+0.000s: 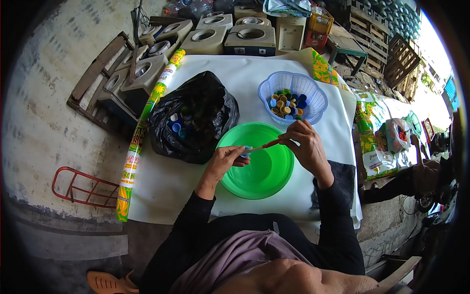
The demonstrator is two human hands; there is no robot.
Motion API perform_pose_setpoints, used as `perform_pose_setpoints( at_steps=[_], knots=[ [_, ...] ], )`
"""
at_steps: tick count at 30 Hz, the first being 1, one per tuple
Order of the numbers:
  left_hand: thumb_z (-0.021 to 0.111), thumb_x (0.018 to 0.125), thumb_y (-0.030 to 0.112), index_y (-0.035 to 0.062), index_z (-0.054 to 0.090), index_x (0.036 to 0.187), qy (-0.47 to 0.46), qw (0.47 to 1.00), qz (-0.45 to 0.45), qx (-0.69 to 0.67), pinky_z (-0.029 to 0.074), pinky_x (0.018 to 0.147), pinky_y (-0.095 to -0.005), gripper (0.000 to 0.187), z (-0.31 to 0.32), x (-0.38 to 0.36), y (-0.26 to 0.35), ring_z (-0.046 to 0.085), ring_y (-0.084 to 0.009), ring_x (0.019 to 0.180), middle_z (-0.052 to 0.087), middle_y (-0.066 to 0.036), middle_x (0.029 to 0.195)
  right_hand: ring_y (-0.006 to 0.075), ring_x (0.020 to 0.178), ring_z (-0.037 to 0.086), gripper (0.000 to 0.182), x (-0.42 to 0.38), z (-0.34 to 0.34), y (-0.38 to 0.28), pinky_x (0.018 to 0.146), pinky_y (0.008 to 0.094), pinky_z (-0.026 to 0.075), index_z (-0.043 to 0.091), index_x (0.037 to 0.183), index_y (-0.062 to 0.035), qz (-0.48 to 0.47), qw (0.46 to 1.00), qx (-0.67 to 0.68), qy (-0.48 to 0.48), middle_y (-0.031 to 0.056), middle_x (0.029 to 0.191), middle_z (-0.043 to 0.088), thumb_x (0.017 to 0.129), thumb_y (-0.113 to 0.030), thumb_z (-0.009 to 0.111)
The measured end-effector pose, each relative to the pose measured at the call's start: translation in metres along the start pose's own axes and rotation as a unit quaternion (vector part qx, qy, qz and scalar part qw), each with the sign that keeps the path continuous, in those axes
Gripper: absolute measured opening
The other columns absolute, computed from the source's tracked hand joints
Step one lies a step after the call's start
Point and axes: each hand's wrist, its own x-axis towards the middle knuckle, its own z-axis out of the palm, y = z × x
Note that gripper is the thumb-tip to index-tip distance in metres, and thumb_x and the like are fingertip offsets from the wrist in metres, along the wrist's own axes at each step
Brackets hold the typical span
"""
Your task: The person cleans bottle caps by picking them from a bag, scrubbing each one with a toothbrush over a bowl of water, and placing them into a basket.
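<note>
Midway through, by the look of it. Left hand [226,160] fingers pinching a blue bottle cap [246,149] over the green basin [257,161]; right hand [303,144] gripping a thin tool [267,145] into it. Blue basket [293,98] at one o'clock partly filled; black bag [193,115] at ten o'clock holding many more.

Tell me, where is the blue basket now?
In the head view, the blue basket stands on the white sheet, right of the black bag and just beyond the green bowl.
</note>
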Motion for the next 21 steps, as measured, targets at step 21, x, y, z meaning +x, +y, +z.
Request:
perform_pose_setpoints(
  at_steps=[21],
  knots=[
    [0.079, 0.087, -0.006, -0.0018, 0.068, 0.12, 0.077, 0.947, 0.163, 0.267, 0.062, 0.08, -0.0282, 0.036, 0.002, -0.02, -0.003, 0.076, -0.0181, 0.099, 0.07, -0.012, 0.112, 0.0272, 0.083, 0.069, 0.01, -0.018, 0.013, 0.013, 0.075, 0.0385, 0.056, 0.081, 0.092, -0.0067, 0.177, 0.979, 0.091, -0.045, 0.008, 0.089, 0.067, 0.085, -0.014, 0.08]
  ],
)
